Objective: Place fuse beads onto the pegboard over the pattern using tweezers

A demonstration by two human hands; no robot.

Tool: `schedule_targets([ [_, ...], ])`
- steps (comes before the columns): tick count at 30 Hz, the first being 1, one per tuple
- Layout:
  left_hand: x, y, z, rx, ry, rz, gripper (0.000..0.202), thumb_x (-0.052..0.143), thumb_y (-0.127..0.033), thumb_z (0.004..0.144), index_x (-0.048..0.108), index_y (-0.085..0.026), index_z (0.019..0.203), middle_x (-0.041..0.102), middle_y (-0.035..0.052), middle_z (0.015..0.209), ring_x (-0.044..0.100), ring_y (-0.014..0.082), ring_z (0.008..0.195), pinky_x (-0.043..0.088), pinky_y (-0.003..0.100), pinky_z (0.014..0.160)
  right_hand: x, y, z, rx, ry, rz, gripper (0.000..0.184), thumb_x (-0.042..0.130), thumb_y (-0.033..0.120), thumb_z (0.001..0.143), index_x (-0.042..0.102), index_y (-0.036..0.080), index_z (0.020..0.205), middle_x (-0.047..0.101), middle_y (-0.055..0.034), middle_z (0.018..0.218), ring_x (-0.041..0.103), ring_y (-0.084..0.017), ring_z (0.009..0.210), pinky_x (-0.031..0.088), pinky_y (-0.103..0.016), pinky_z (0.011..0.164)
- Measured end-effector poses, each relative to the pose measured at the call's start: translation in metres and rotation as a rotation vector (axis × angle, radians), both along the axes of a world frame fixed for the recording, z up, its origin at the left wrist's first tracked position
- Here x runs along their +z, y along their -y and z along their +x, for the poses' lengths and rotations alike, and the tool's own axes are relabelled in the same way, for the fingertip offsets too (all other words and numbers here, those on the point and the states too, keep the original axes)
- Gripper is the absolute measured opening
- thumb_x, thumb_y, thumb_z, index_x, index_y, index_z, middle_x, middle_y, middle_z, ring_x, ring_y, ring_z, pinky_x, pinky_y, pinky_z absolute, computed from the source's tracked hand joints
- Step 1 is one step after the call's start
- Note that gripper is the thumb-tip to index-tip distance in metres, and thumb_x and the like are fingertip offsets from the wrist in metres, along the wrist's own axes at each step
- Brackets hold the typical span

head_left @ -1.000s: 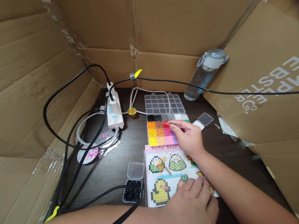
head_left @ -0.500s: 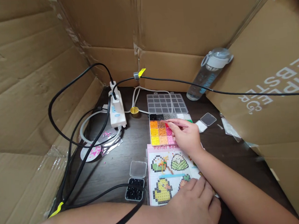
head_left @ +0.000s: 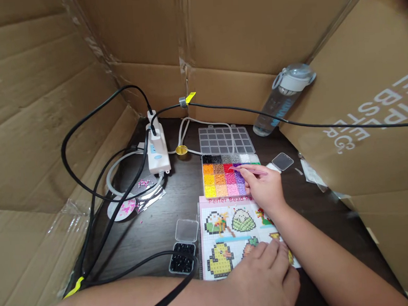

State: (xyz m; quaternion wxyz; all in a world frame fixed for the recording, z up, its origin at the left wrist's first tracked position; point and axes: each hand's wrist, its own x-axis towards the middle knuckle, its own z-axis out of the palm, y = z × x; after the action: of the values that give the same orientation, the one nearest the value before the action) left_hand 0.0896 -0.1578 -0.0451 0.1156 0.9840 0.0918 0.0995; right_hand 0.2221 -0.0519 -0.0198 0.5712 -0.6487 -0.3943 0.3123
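My right hand (head_left: 265, 189) pinches thin pink tweezers (head_left: 249, 169), whose tip hovers over the red and purple cells of an open bead box (head_left: 220, 180) filled with coloured beads. The box's clear lid (head_left: 224, 141) lies flat behind it. My left hand (head_left: 265, 279) rests flat, fingers down, on the lower right of a bead pattern sheet (head_left: 226, 230) printed with a duck and other pixel figures. A small open case of black beads (head_left: 182, 262) sits left of the sheet.
Cardboard walls enclose the dark table on the left, back and right. A white power strip (head_left: 157, 149) with black cables (head_left: 94, 132) lies at the left, a water bottle (head_left: 280, 101) leans at the back right, and a small clear lid (head_left: 282, 161) lies right of the bead box.
My right hand and the tweezers shifted slightly right, from the red cells toward the purple ones. The left hand stayed on the sheet.
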Motion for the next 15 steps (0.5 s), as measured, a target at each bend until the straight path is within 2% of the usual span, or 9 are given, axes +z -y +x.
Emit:
schedule_targets([
  [8, -0.0013, 0.001, 0.0, 0.005, -0.002, -0.013, 0.064, 0.051, -0.062, 0.085, 0.051, -0.012, 0.125, 0.042, 0.0214, 0.145, 0.045, 0.0359, 0.126, 0.043, 0.047, 0.094, -0.0014, -0.0019, -0.0012, 0.008, 0.088, -0.034, 0.026, 0.07, 0.035, 0.077, 0.077, 0.013, 0.089, 0.069, -0.0057, 0.065, 0.052, -0.01, 0.047, 0.041, -0.023, 0.04],
  [15, -0.0018, 0.0015, 0.0004, 0.008, 0.005, -0.002, 0.067, 0.052, -0.063, 0.085, 0.051, -0.011, 0.126, 0.042, 0.021, 0.144, 0.045, 0.0357, 0.126, 0.043, 0.047, 0.095, -0.0021, -0.0029, -0.0022, -0.011, 0.079, -0.031, 0.028, 0.07, 0.036, 0.076, 0.077, 0.012, 0.089, 0.07, -0.0071, 0.068, 0.056, -0.012, 0.052, 0.042, -0.024, 0.042],
])
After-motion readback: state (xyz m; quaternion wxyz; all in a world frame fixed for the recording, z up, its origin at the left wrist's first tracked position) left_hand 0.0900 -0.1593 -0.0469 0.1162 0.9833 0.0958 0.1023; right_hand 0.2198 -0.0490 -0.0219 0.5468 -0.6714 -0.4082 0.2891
